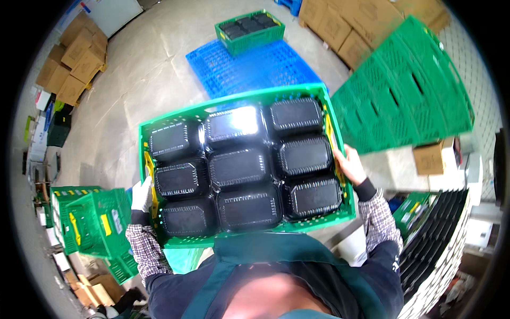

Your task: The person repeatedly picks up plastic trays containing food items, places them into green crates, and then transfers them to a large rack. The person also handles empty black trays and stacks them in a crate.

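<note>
both arms reach forward, set wide apart on either side of the body, with the left forearm [144, 249] rising nearly straight up from the shoulder side and the right forearm [379, 222] slanting up and inward, each in a black-and-white checked sleeve ending in a dark cuff at the wrist. the left hand [141, 195], in a white glove, is turned inward in a grip, its fingertips hidden; the right hand [351, 166], seemingly bare, sits slightly higher, its fingers partly hidden as it grips opposite.

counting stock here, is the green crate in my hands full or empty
Full: black containers fill the green crate side to side, three rows of three. Whether more lie underneath, I cannot tell.
</note>
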Available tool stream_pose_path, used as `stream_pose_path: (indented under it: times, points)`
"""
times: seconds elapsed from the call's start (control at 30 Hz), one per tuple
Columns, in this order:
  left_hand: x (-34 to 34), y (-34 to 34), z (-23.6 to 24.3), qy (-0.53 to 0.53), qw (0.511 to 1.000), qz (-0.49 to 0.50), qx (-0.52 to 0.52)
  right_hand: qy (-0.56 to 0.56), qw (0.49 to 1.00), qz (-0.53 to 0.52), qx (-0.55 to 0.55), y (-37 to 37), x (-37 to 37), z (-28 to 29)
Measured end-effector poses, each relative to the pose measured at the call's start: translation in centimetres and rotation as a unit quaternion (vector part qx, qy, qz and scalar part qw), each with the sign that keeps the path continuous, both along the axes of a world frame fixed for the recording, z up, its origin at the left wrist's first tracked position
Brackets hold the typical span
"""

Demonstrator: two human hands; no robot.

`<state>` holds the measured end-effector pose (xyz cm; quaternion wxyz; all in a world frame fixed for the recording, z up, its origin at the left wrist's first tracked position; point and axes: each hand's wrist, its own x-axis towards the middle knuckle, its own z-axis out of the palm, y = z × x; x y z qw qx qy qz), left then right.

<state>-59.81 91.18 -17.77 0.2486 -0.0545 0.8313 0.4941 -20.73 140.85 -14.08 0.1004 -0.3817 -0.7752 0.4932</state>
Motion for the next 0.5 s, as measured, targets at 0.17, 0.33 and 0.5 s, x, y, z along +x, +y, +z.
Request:
stream_pose_path:
  times: [0.17, 0.33, 0.5]
  points:
    - [-8.5, 16.0, -1.3, 0.003, 0.996, -0.076, 0.055, -0.037, 0.994, -0.091, -0.038, 12.3, -5.6, 2.9]
    - [-14.9, 31.0, 3.1, -0.044, 0.989, -0.096, 0.099, -0.039, 0.990, -0.122, -0.055, 23.4, -9.8, 6.1]
    - [-23.0, 43.2, 2.8, -0.017, 0.986, -0.119, 0.112, -0.026, 0.984, -0.141, -0.101, 34.6, -17.5, 5.5]
